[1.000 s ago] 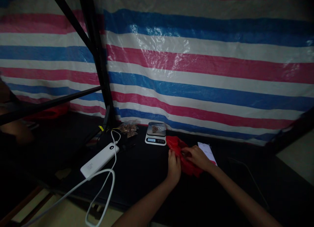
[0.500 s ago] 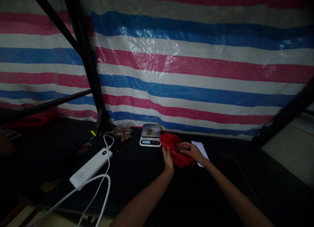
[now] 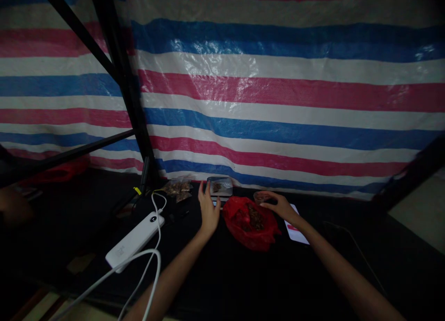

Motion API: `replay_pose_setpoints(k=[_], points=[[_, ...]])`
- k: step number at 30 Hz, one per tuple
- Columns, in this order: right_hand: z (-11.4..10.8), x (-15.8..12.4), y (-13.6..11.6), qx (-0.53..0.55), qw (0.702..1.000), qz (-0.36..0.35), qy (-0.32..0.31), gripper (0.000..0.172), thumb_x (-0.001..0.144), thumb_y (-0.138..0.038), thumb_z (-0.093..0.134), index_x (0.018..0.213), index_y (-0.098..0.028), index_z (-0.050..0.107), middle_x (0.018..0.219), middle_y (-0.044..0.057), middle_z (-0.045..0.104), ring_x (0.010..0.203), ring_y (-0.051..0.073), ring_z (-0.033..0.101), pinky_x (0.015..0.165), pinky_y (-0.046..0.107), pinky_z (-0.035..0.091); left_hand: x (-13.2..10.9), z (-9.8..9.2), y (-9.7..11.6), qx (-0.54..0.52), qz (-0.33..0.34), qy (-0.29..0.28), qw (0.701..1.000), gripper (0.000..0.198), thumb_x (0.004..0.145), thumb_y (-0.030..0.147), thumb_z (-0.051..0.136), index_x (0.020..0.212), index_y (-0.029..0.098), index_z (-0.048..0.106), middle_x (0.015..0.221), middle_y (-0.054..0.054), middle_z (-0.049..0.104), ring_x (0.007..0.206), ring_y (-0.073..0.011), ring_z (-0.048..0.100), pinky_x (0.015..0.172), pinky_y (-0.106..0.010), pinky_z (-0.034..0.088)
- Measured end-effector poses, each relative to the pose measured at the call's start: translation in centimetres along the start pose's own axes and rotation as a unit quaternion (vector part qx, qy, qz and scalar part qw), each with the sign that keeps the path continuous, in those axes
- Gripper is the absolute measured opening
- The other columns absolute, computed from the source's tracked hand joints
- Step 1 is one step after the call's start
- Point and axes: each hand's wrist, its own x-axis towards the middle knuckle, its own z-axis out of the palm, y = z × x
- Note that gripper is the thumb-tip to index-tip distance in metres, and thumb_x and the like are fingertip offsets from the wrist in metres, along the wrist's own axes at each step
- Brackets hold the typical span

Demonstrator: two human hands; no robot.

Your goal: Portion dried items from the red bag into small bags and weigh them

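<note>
My left hand (image 3: 209, 214) is open beside the white digital scale (image 3: 224, 198), its fingers spread in front of the scale's left side and partly hiding the display. On the scale's pan lies a small clear plastic bag (image 3: 219, 186) with a little brown stuff in it. My right hand (image 3: 281, 207) grips a small clear round cup (image 3: 261, 198) by its side, just behind the red plastic bag (image 3: 248, 240). That bag lies open on the dark table, with small brown pieces (image 3: 255, 217) inside, too dim to name.
Several filled clear bags (image 3: 179, 189) lie left of the scale. A white power bank (image 3: 135, 241) with a looping white cable is nearer on the left. A lit phone (image 3: 297, 228) rests at right. Another person's hand (image 3: 14, 207) shows at far left.
My left hand has let go of the red bag and moved left to the scale. My right hand has lifted the cup out of the bag, which now lies spread open.
</note>
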Motion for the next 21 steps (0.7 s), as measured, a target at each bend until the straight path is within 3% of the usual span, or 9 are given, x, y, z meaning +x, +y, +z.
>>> replay_pose_setpoints(k=[2, 4, 7, 13, 17, 21], points=[[-0.2, 1.1, -0.4, -0.021, 1.0, -0.002, 0.011, 0.04, 0.066, -0.035, 0.063, 0.103, -0.021, 0.059, 0.101, 0.005, 0.064, 0.088, 0.021, 0.058, 0.083, 0.037, 0.043, 5.0, 0.6, -1.6, 0.051, 0.076, -0.111, 0.99, 0.051, 0.079, 0.029, 0.047, 0.126, 0.016, 0.032, 0.134, -0.013, 0.028, 0.125, -0.0224, 0.026, 0.102, -0.039, 0.024], [-0.2, 2.3, -0.9, -0.035, 0.999, -0.006, 0.016, 0.04, 0.066, -0.036, 0.063, 0.103, -0.022, 0.059, 0.102, 0.005, 0.064, 0.089, 0.021, 0.058, 0.083, 0.037, 0.043, 8.7, 1.7, -2.9, 0.11, 0.122, -0.238, 0.957, 0.058, 0.075, 0.036, 0.053, 0.125, 0.012, 0.034, 0.13, -0.016, 0.036, 0.122, -0.0243, 0.032, 0.1, -0.038, 0.027], [0.0, 4.1, -1.8, -0.061, 0.998, -0.017, 0.009, 0.038, 0.067, -0.036, 0.06, 0.103, -0.024, 0.059, 0.1, 0.003, 0.064, 0.089, 0.021, 0.059, 0.081, 0.036, 0.043, 11.2, 3.4, -3.9, 0.191, 0.128, -0.33, 0.915, 0.072, 0.068, 0.046, 0.058, 0.126, 0.01, 0.034, 0.129, -0.018, 0.038, 0.121, -0.0281, 0.034, 0.1, -0.04, 0.025], [0.8, 7.2, -3.1, -0.239, 0.971, -0.003, -0.01, 0.034, 0.07, -0.034, 0.059, 0.104, -0.028, 0.059, 0.098, 0.001, 0.065, 0.093, 0.021, 0.057, 0.083, 0.036, 0.037, 11.1, 4.6, -3.9, 0.203, 0.123, -0.339, 0.91, 0.06, 0.065, 0.045, 0.062, 0.116, 0.017, 0.048, 0.116, -0.012, 0.055, 0.109, -0.0276, 0.048, 0.094, -0.04, 0.031], [1.5, 8.5, -3.4, -0.334, 0.942, -0.018, -0.008, 0.031, 0.073, -0.03, 0.058, 0.103, -0.029, 0.058, 0.104, 0.001, 0.063, 0.099, 0.022, 0.053, 0.084, 0.037, 0.032, 10.6, 4.4, -3.5, 0.187, 0.119, -0.316, 0.923, 0.052, 0.068, 0.043, 0.06, 0.114, 0.019, 0.052, 0.114, -0.009, 0.057, 0.107, -0.024, 0.05, 0.092, -0.035, 0.034], [1.9, 9.3, -4.0, -0.384, 0.92, -0.082, -0.003, 0.029, 0.076, -0.031, 0.056, 0.104, -0.026, 0.057, 0.105, 0.004, 0.062, 0.097, 0.022, 0.052, 0.082, 0.037, 0.031, 9.9, 4.2, -2.9, 0.077, 0.094, -0.289, 0.95, 0.049, 0.07, 0.042, 0.058, 0.113, 0.017, 0.053, 0.112, -0.005, 0.058, 0.102, -0.0192, 0.053, 0.089, -0.028, 0.038]])
